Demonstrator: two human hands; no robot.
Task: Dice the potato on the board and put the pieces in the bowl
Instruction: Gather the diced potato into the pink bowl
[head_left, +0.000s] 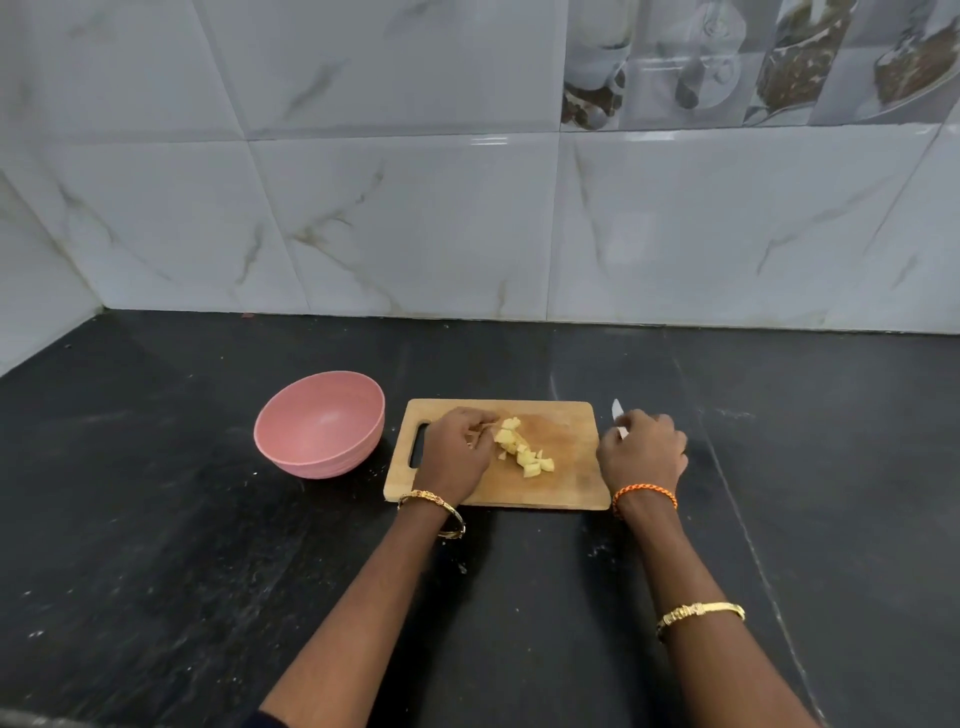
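— What's on the black stone desk (208, 519) from where you stand?

— A rectangular wooden chopping board (566, 467) with a handle slot at its left end, lying about mid-desk. Just left of it, close but not touching, sits a round pink plastic bowl (322, 423), upright. I can see nothing inside it.

— And the potato?

— Already cut. A small heap of pale yellow potato cubes (522, 449) lies on the board, a little left of its middle, running from far-left to near-right.

— Where are the hands?

— The left hand (454, 449) is over the left part of the board, between the handle slot and the heap. Its fingers (480, 418) are curled in toward the cubes at the far end of the heap; they touch or nearly touch them, but I cannot tell whether they actually pinch any piece.

— The right one?

— The right hand (641, 449) is at the board's right edge, partly over the desk. Its fingers are curled round the handle of a small knife with a white blade (617, 413); the blade sticks out past the hand toward the far side, tip pointing at the wall, off the board.

— Anything else?

— A gold bangle (431, 506) on the left wrist, an orange braided thread (644, 493) on the right wrist and a gold bracelet (698, 613) further up that forearm. Behind the desk rises a wall of white marbled tiles (415, 218), with a row of printed picture tiles (753, 62) at the upper right.
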